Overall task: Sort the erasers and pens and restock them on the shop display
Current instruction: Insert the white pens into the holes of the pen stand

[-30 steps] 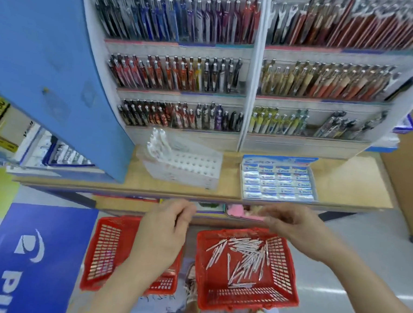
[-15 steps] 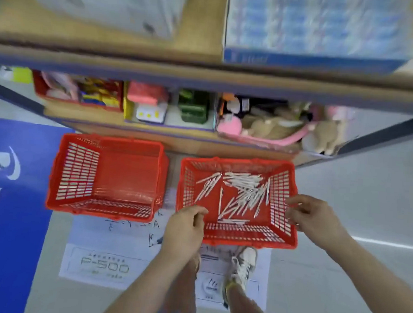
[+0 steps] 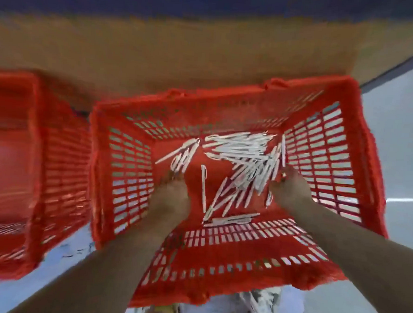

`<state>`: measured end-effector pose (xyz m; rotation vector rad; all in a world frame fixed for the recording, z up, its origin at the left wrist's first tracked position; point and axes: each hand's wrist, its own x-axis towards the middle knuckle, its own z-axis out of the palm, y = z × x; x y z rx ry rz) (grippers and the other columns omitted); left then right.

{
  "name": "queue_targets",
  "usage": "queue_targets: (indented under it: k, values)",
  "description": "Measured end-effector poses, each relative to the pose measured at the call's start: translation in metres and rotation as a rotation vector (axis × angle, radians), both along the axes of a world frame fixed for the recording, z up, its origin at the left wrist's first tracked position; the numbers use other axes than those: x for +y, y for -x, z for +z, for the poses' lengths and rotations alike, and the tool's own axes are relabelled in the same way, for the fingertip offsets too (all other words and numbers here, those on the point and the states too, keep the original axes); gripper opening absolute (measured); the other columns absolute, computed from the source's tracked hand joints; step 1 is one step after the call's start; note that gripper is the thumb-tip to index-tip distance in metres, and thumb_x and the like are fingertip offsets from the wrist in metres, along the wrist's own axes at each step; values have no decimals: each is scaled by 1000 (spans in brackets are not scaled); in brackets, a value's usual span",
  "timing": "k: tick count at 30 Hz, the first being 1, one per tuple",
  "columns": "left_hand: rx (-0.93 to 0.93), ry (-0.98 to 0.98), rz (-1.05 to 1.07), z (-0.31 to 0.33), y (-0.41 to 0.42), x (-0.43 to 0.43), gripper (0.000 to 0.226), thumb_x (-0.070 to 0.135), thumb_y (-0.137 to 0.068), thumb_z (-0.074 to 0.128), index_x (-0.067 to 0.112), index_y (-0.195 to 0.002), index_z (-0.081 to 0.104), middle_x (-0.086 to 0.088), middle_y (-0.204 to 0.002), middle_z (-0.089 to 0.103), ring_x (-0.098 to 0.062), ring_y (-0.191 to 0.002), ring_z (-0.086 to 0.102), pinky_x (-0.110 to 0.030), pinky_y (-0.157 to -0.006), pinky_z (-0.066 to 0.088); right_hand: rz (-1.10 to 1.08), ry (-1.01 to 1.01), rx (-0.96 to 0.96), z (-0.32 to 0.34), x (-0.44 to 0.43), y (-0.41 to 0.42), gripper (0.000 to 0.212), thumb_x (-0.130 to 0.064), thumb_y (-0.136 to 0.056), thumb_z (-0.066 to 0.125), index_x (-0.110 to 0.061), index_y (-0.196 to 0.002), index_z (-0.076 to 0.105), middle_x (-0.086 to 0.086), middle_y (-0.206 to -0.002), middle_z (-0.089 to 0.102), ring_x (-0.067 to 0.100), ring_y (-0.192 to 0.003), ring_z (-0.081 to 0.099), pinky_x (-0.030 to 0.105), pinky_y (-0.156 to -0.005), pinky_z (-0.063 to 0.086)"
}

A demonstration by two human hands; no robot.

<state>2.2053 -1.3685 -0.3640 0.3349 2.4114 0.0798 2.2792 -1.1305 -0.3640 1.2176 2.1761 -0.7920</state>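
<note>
Down on the floor (image 3: 399,148), white pens (image 3: 244,156) lie scattered inside a red basket (image 3: 217,273); the left hand (image 3: 174,190) reaches its near-left pens, the right hand (image 3: 288,185) the right-side pile, blur hiding whether either grips any. A second basket (image 3: 30,169) stands just left

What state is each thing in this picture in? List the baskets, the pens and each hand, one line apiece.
Right basket: upright, partly filled.
Pens: loose, jumbled on that basket's floor.
Left basket: upright, nothing visible inside, blurred.
Left hand: reaching down by the heap's small left cluster; grip unclear.
Right hand: at the heap's right edge; fingers hidden, grip unclear.
</note>
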Motion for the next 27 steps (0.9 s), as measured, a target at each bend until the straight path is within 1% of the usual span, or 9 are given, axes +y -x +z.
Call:
queue_targets:
  k: [4, 6, 9, 12, 15, 19, 23, 25, 27]
  values:
    - [90, 107, -16, -60, 16, 5, 60, 11, -90, 44, -2, -143, 20, -25, -143, 33, -38, -131, 33, -42, -109, 26, -9, -21, -52, -49, 4, 7, 49, -26, -87, 58, 0, -127, 50, 20, -130, 55, 33, -120, 53, 34, -96, 42]
    - [105, 81, 108, -75, 19, 5, 55, 6, -91, 40, 1, -142, 20, -26, -140, 37, -40, -125, 43, -44, -103, 35, -93, -17, -61, -64, 4, 8, 54, -24, -83, 63, 3, -127, 46, 20, -127, 56, 33, -118, 54, 33, -92, 43]
    - [112, 4, 172, -85, 16, 6, 49, 6, -89, 47, 4, -133, 27, -23, -118, 57, -41, -106, 58, -45, -86, 47, -218, 37, -105, -78, 3, 10, 52, -26, -72, 75, 3, -113, 57, 17, -105, 67, 29, -90, 67, 29, -68, 53]
    - [61, -27, 232, -82, 15, 13, 48, 15, -89, 55, 6, -132, 35, -20, -115, 61, -39, -106, 58, -43, -89, 45, -401, 157, -43, -79, 0, 11, 13, -10, -76, 71, 0, -82, 65, 13, -64, 64, 16, -39, 58, 19, -36, 42]
    - [18, -53, 290, -74, 20, 17, 46, 31, -89, 58, 7, -127, 47, -19, -119, 61, -38, -111, 56, -41, -93, 43, -513, 238, 24, -77, -1, 7, 5, -5, -80, 62, -2, -75, 62, 15, -60, 62, 22, -42, 56, 31, -51, 51]
    - [-86, -204, 417, -45, 26, 20, 28, 30, -89, 56, 11, -107, 64, -12, -106, 69, -30, -102, 63, -37, -88, 49, -670, 396, 101, -45, -5, 7, 10, -10, -86, 53, -2, -83, 58, 14, -60, 55, 21, -44, 49, 29, -49, 43]
    - [-443, -581, 781, 30, 15, 31, 10, 15, -86, 65, 12, -77, 68, -10, -81, 73, -25, -75, 68, -37, -78, 54, -851, 761, 149, 31, -20, 16, 17, -9, -86, 43, -11, -69, 40, 1, -42, 39, 13, -36, 32, 18, -34, 27]
    - [-606, -733, 956, 79, 6, 39, 10, 10, -85, 66, 8, -75, 66, -12, -78, 71, -25, -71, 66, -36, -72, 54, -827, 933, 137, 82, -30, 21, 19, -6, -82, 38, -15, -65, 35, -1, -44, 33, 10, -34, 24, 15, -31, 20]
    - [-590, -811, 1003, 123, -2, 47, 10, 8, -83, 68, 4, -76, 65, -11, -70, 67, -19, -63, 61, -27, -62, 50, -738, 1003, 147, 135, -42, 24, 18, -5, -78, 36, -14, -62, 35, 2, -48, 31, 12, -35, 23, 13, -32, 18]
